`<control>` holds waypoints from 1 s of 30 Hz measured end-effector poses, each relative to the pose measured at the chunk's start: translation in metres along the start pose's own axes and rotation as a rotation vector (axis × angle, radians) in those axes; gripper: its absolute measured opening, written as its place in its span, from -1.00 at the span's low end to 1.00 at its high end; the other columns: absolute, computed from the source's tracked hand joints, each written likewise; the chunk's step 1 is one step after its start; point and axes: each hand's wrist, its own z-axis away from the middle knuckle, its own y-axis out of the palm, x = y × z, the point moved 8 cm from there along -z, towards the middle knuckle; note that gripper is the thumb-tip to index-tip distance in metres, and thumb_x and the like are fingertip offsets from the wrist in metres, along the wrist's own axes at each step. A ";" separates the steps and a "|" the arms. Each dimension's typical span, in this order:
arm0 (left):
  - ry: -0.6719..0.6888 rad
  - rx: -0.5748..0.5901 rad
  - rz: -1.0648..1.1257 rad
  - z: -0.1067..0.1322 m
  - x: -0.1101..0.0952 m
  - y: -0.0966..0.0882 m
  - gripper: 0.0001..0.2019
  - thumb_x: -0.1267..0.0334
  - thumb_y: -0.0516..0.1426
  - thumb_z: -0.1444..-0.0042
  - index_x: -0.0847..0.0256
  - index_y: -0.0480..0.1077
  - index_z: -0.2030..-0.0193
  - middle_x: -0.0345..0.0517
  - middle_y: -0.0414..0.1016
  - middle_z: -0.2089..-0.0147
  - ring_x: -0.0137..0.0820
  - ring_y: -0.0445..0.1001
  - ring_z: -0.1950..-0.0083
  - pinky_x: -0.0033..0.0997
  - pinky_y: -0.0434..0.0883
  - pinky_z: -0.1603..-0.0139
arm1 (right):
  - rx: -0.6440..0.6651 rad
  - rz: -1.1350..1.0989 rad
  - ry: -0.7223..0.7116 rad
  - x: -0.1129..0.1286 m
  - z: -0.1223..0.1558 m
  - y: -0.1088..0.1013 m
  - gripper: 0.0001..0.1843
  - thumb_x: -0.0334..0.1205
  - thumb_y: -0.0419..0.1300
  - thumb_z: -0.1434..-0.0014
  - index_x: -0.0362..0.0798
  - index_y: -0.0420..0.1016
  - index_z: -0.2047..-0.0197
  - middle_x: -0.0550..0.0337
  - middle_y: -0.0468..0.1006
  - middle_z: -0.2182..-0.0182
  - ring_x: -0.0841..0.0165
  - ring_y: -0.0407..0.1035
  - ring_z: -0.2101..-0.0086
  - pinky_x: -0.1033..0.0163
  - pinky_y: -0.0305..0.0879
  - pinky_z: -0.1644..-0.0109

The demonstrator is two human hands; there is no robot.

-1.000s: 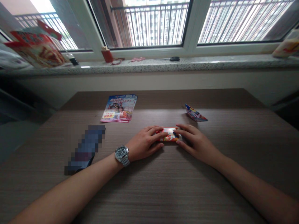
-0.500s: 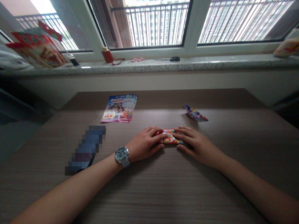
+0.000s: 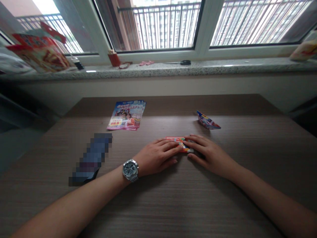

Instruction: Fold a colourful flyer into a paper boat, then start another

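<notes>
A small flat strip of folded printed paper (image 3: 186, 149), red, yellow and blue, lies on the table between my hands. My left hand (image 3: 159, 154) rests palm down across its left part, fingers stretched out and covering much of it. At its right end, the fingertips of my right hand (image 3: 206, 150) lie spread on the paper, with the thumb by its lower right corner. A silver watch (image 3: 130, 169) is on my left wrist. Farther back and right stands a pointed folded paper piece (image 3: 207, 121) with similar print.
Several printed flyers (image 3: 127, 115) lie stacked at the back left of the wooden table (image 3: 158, 205). A blurred-out dark flat object (image 3: 91, 158) lies beside my left forearm. On the stone windowsill (image 3: 210, 67) are scissors (image 3: 184, 62), a red container (image 3: 114, 59) and a red food bag (image 3: 44, 54).
My left hand has slid right over the folded paper and flattened, so its fingers cover more of it. My right hand has stayed in place.
</notes>
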 end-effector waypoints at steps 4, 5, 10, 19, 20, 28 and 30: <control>-0.016 0.006 0.028 0.000 0.002 0.002 -0.52 0.11 0.03 -0.41 0.05 0.15 -0.41 -0.01 0.28 -0.39 -0.18 0.27 -0.39 -0.03 0.25 -0.40 | 0.004 0.001 0.011 0.000 0.000 -0.001 -0.46 -0.13 0.20 -0.32 0.14 0.32 -0.35 0.01 0.41 -0.26 0.02 0.26 -0.26 -0.24 0.25 -0.30; -0.016 0.004 0.032 0.001 0.002 0.002 -0.52 0.11 0.03 -0.40 0.05 0.15 -0.41 -0.02 0.27 -0.39 -0.18 0.27 -0.39 -0.03 0.25 -0.40 | 0.004 0.002 0.011 0.000 0.000 -0.001 -0.46 -0.13 0.20 -0.32 0.13 0.32 -0.34 -0.01 0.41 -0.26 0.03 0.26 -0.26 -0.24 0.25 -0.30; -0.013 -0.022 0.062 0.001 0.003 0.000 -0.52 0.13 0.06 -0.39 0.04 0.16 -0.40 0.00 0.30 -0.37 -0.18 0.30 -0.36 -0.04 0.32 -0.35 | -0.048 -0.066 -0.002 0.002 -0.005 -0.007 -0.56 -0.18 0.16 -0.35 0.15 0.42 -0.27 0.01 0.47 -0.20 0.07 0.32 -0.21 -0.19 0.30 -0.26; 0.068 0.014 0.027 0.001 -0.010 0.003 -0.51 0.03 0.06 -0.38 0.09 0.20 -0.38 0.02 0.34 -0.34 -0.12 0.39 -0.27 -0.03 0.36 -0.26 | -0.123 -0.140 0.110 -0.006 -0.007 -0.011 -0.79 -0.23 0.12 -0.37 0.05 0.57 0.03 0.02 0.54 0.04 0.17 0.44 0.01 0.00 0.41 -0.08; 0.073 0.014 0.024 0.001 -0.012 0.003 -0.51 0.02 0.06 -0.37 0.09 0.21 -0.38 0.03 0.35 -0.33 -0.12 0.39 -0.26 -0.03 0.36 -0.25 | -0.131 -0.126 0.126 -0.007 -0.006 -0.011 -0.81 -0.23 0.15 -0.35 0.04 0.56 0.04 0.02 0.54 0.06 0.16 0.44 0.03 0.00 0.42 -0.06; 0.056 -0.046 0.065 0.001 -0.011 -0.001 -0.65 0.14 0.01 -0.42 0.05 0.32 -0.29 -0.02 0.47 -0.22 -0.23 0.48 -0.14 -0.16 0.41 -0.17 | -0.129 -0.059 0.197 -0.011 -0.006 -0.010 -0.87 -0.20 0.29 -0.24 0.04 0.55 0.13 0.05 0.48 0.18 0.14 0.39 0.14 -0.03 0.38 0.04; -0.001 -0.076 0.107 0.001 -0.005 -0.002 -0.69 0.21 -0.03 -0.44 0.10 0.35 -0.24 -0.02 0.52 -0.16 -0.27 0.53 -0.06 -0.23 0.45 -0.09 | -0.120 -0.065 0.206 -0.012 -0.006 -0.009 -0.87 -0.18 0.30 -0.23 0.04 0.54 0.13 0.06 0.47 0.18 0.14 0.38 0.14 -0.02 0.37 0.04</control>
